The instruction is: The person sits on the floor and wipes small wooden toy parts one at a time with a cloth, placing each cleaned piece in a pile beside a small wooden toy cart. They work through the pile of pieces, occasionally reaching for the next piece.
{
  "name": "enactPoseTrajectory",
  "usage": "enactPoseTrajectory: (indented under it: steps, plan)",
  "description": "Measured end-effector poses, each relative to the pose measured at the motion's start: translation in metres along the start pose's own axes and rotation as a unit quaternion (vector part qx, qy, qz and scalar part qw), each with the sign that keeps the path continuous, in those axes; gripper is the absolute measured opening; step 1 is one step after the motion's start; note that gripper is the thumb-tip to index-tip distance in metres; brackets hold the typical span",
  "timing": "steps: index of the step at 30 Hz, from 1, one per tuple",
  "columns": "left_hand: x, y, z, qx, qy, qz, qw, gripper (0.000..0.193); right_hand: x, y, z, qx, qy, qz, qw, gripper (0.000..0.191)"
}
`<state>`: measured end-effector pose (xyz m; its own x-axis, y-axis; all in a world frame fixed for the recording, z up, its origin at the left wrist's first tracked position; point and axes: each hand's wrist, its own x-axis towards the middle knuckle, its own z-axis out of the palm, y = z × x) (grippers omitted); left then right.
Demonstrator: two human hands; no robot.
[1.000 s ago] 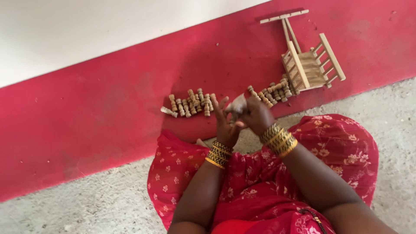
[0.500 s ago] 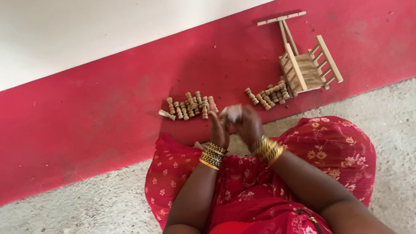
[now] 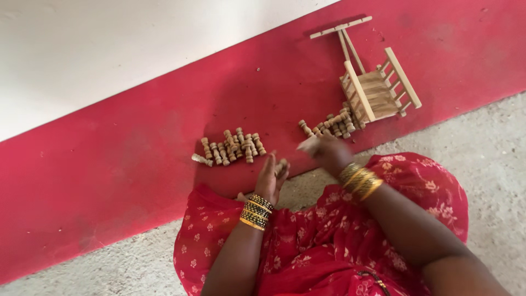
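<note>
- The left hand (image 3: 272, 176) is raised on edge, palm turned right, fingers loosely curled around a small wooden peg (image 3: 281, 166) that shows at its fingertips.
- The right hand (image 3: 331, 153) is blurred; its fingers are closed on a pale scrap (image 3: 308, 144), perhaps sandpaper, though what it is cannot be told for sure.
- Landmark: the near peg row (image 3: 233, 149), a line of turned wooden pegs lying on the red strip (image 3: 109, 181) of floor.
- The left hand is just below the right end of that row, near it but not touching.
- The right hand and scrap are to the right of the row, a little beyond its end.
- A second peg pile (image 3: 331, 123) lies farther right of the row and slightly higher, just above the right hand.
- A small wooden chair frame (image 3: 375, 90) rests up and well to the right of the row, touching the second pile's far end.
- Both wrists wear stacked bangles (image 3: 255, 211).
- Below the row, the person's lap in a red floral cloth (image 3: 329, 246) lies over the grey floor (image 3: 493, 164).
- Above the row and the strip, the floor is white (image 3: 109, 55).
</note>
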<state>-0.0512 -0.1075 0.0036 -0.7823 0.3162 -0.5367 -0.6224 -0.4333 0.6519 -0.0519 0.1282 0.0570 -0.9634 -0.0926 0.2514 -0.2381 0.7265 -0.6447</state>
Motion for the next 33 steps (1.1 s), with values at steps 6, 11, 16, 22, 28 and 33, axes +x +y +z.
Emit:
enactPoseTrajectory:
  steps: [6, 11, 16, 22, 28, 33]
  plan:
    - [0.038, -0.035, -0.033, 0.199, 0.01, 0.021, 0.98, 0.064, 0.011, 0.039, -0.051, 0.132, 0.076, 0.332, 0.931, 0.022]
    - [0.067, -0.043, 0.027, 0.476, 0.055, 0.144, 0.866, 0.078, 0.024, 0.03, -0.055, 0.198, 0.136, 0.234, 0.942, 0.021]
    - [0.083, -0.034, 0.107, 0.554, 0.067, 0.234, 0.796, 0.085, 0.033, 0.027, -0.06, 0.262, 0.13, 0.254, 0.922, 0.016]
    - [0.107, -0.037, 0.104, 0.518, 0.117, 0.244, 0.812, 0.089, 0.036, 0.028, -0.061, 0.274, 0.119, 0.286, 0.91, 0.014]
    - [0.106, 0.02, 0.018, 0.784, 0.229, 0.206, 0.54, 0.097, 0.036, 0.026, -0.053, 0.284, 0.107, 0.271, 0.913, 0.019]
    - [0.081, 0.072, 0.0, 0.895, 0.147, -0.034, 0.419, 0.105, 0.037, 0.025, -0.053, 0.232, 0.085, 0.288, 0.925, 0.022]
